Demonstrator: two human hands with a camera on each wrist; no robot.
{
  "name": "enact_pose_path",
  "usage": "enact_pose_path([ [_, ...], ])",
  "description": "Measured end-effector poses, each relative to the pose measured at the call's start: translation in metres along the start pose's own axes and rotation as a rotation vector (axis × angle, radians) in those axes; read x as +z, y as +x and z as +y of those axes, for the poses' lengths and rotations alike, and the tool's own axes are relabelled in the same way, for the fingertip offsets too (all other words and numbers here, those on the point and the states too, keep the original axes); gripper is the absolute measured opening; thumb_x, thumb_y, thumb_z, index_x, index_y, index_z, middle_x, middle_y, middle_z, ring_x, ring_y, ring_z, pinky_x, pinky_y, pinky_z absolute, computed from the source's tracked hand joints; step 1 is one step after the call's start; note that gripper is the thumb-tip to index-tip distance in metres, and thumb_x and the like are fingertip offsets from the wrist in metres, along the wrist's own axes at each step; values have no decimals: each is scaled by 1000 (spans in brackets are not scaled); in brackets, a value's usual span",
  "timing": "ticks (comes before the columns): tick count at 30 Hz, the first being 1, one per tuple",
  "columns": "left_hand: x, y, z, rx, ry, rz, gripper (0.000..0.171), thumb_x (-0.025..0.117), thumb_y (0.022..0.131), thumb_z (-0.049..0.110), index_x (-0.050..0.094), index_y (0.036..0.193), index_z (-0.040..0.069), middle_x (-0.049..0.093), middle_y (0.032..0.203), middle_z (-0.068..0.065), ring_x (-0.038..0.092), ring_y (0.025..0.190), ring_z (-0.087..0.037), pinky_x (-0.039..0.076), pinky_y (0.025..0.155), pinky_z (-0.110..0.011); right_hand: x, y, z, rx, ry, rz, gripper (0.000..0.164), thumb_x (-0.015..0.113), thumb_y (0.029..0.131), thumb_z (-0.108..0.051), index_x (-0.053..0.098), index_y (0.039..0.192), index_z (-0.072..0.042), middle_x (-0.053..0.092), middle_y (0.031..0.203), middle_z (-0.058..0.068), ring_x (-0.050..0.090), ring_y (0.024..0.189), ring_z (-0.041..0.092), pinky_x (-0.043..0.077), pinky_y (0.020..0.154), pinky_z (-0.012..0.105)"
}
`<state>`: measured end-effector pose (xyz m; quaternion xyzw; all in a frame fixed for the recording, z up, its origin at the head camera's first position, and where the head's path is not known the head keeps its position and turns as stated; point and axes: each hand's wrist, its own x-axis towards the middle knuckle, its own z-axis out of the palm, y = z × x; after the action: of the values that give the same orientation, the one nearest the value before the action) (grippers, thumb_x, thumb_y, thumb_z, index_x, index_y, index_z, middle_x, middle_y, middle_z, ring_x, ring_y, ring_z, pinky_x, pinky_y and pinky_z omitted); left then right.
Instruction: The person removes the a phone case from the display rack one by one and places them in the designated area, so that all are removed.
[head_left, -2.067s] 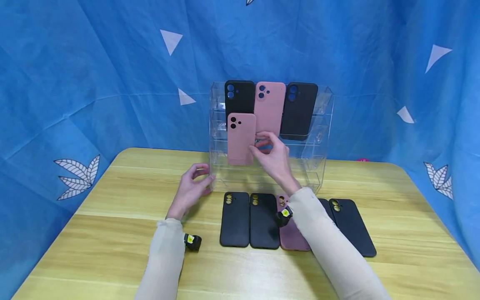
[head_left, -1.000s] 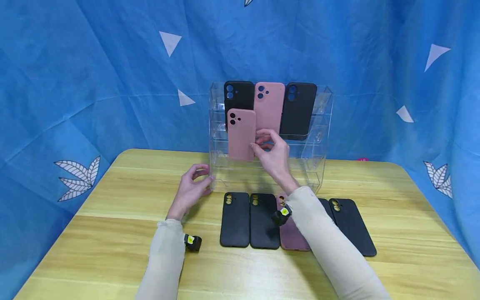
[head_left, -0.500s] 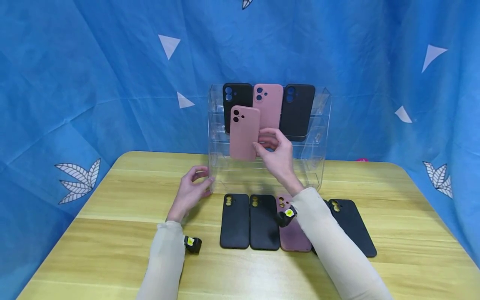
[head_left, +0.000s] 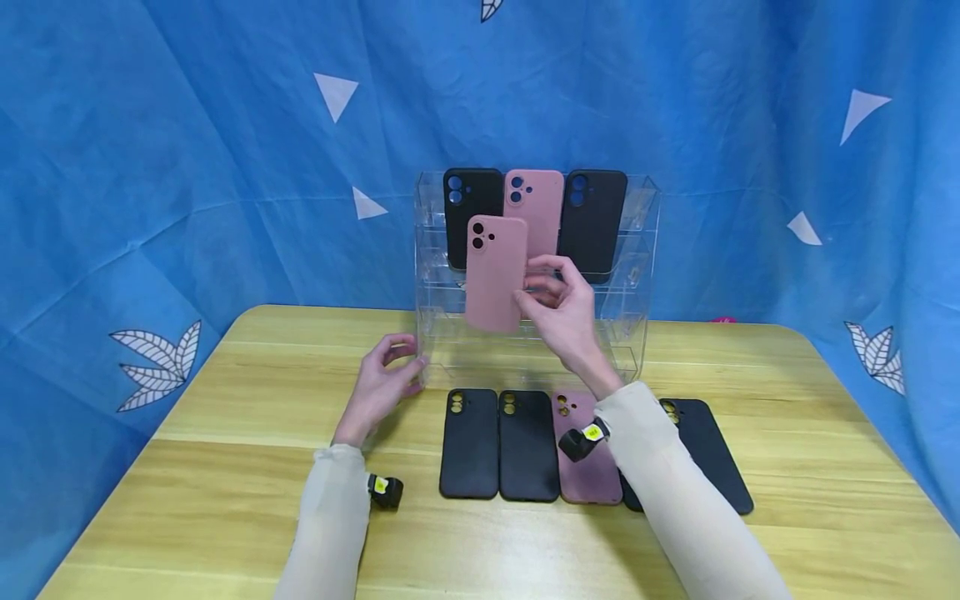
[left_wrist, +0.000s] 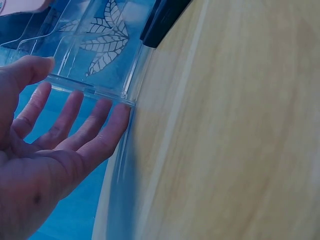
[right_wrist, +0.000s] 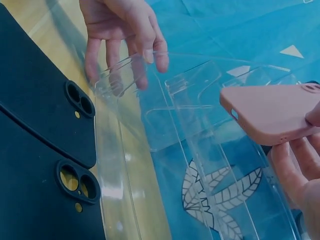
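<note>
My right hand [head_left: 564, 312] pinches a pink phone case [head_left: 496, 271] by its right edge, thumb in front and fingers behind. The case stands upright in front of a clear tiered display rack [head_left: 536, 354], overlapping a black case [head_left: 472, 196] and a second pink case [head_left: 534, 208] on the top tier. In the right wrist view the held case [right_wrist: 275, 110] is seen from its bottom end, over the rack's steps. My left hand [head_left: 381, 379] rests its fingertips on the rack's left side panel, fingers spread and nearly straight in the left wrist view.
Another black case [head_left: 596, 221] stands at the top tier's right. On the wooden table [head_left: 247, 433], before the rack, lie black cases [head_left: 468, 446] and a pink case [head_left: 588, 467] in a row, partly under my right forearm. A blue curtain [head_left: 225, 125] hangs behind.
The pink case has risen off the rack's lower tier and shifted right, slightly tilted, with my right hand carrying it. My left hand stays at the rack's side.
</note>
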<state>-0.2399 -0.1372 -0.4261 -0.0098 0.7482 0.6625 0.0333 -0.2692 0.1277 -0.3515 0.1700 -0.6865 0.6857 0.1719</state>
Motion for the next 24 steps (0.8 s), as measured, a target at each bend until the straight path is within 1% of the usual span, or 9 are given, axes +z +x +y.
enact_pose_path([
  [4,0,0,0,0,-3,1,41,66,100,13,52,138,10,53,143,-18,67,114,-35,63,91,-43,-3,-3,-1,18,6,-18,42,69,90,8,55,128,0,74,90,-6,75,75,7,63,65,26],
  [7,0,0,0,2,-5,-1,41,65,100,12,51,138,9,52,144,-18,67,114,-36,62,91,-43,-5,-5,-3,21,29,-33,42,67,91,9,54,130,0,73,89,-8,73,71,7,61,61,25],
  [10,0,-1,0,-1,-5,-2,41,65,100,12,51,139,9,52,144,-18,67,113,-35,62,92,-43,-7,-8,-5,19,43,-44,44,66,91,9,52,132,2,73,89,-9,72,68,7,60,61,24],
  [14,0,0,-2,-5,-8,1,41,64,100,11,51,139,9,52,143,-18,67,112,-34,62,92,-43,-11,-11,-7,28,56,-51,45,65,91,10,51,133,1,73,89,-7,72,69,6,60,62,24],
  [21,-1,0,-2,0,-3,-2,41,65,100,12,51,139,9,52,144,-18,66,115,-35,62,93,-43,-20,-17,-8,52,63,-49,44,65,91,11,55,130,-6,74,89,-6,75,74,7,62,63,24],
  [24,-1,0,-1,1,-2,-4,41,65,100,13,51,139,9,51,145,-18,65,117,-36,62,93,-43,-24,-20,-7,64,59,-48,45,65,90,10,55,131,-7,74,89,-6,75,75,7,62,64,24],
])
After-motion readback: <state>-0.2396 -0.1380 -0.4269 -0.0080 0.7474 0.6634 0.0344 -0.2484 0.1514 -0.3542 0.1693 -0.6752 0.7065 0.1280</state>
